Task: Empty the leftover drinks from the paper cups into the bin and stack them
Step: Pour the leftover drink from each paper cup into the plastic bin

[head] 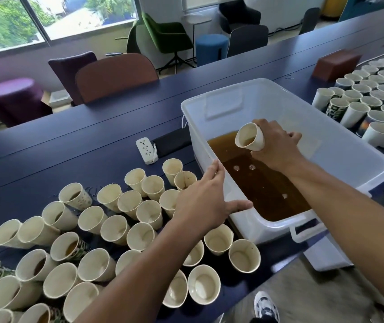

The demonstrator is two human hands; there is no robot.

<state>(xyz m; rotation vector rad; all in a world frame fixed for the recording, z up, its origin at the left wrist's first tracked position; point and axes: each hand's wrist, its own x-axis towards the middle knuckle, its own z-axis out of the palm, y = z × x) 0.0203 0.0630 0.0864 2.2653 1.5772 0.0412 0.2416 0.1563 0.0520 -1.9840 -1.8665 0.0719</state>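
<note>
The long dark-blue counter runs across the room, with chairs along its far side and a window behind them. On it sits the big translucent white bin, its floor covered by a pool of brown liquid with a few bubbles on top. To the left of the bin a wide crowd of paper cups stands upright on the counter, packed close together, several with brown drink left in the bottom. To the right of the bin a second group of cups stands in tight rows, and a reddish-brown box lies behind them. A white power strip lies just beside the bin's left wall, next to a dark flat object.

The right hand reaches out over the bin, its fingers curled round a single paper cup. That cup is tipped well over with its mouth facing left and downward above the brown pool, and a little liquid shows inside near the rim. The left hand rests on the bin's near-left rim: the fingers lie straight and together along the edge, while the thumb spreads apart and presses on the rim closer to the corner.
</note>
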